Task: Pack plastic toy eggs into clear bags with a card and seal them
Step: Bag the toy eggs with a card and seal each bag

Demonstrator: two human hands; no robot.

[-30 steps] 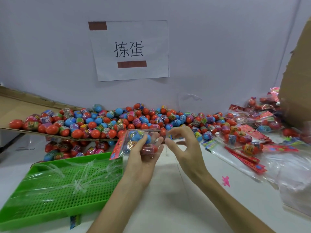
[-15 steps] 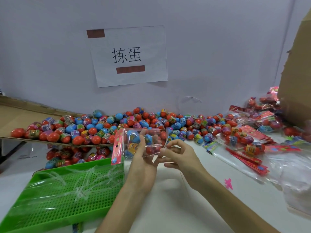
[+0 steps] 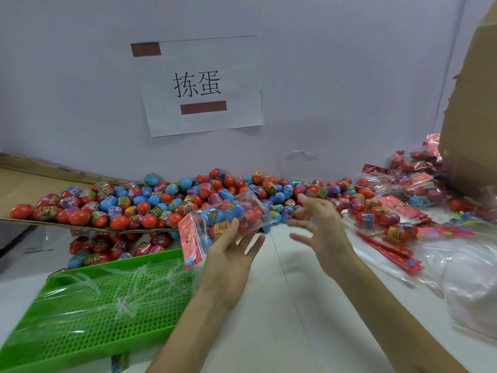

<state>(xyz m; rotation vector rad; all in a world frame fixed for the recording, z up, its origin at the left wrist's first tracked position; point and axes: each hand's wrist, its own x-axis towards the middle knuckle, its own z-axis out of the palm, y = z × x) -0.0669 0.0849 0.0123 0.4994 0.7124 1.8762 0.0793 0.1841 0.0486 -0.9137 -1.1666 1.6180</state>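
Note:
A clear bag (image 3: 233, 211) filled with several blue and red plastic eggs hangs above the table's middle, a red printed card (image 3: 190, 239) inside its left end. My left hand (image 3: 228, 261) holds it from below, thumb pressed on the bag's front and the other fingers stretched out underneath. My right hand (image 3: 321, 224) hovers just right of the bag with fingers spread, touching nothing. Behind them a long pile of loose eggs (image 3: 150, 201) runs along the wall.
A green perforated tray (image 3: 80, 319) covered with clear film lies at the front left. Filled bags (image 3: 387, 214), loose red cards (image 3: 390, 250) and empty clear bags (image 3: 465, 278) crowd the right side. A cardboard box (image 3: 473, 117) stands at the far right; a cardboard sheet (image 3: 16, 184) carries eggs at left.
My right hand has let go of the bag's right end and pulled away to the right, fingers spreading. The bag has tilted in my left hand, card end lower.

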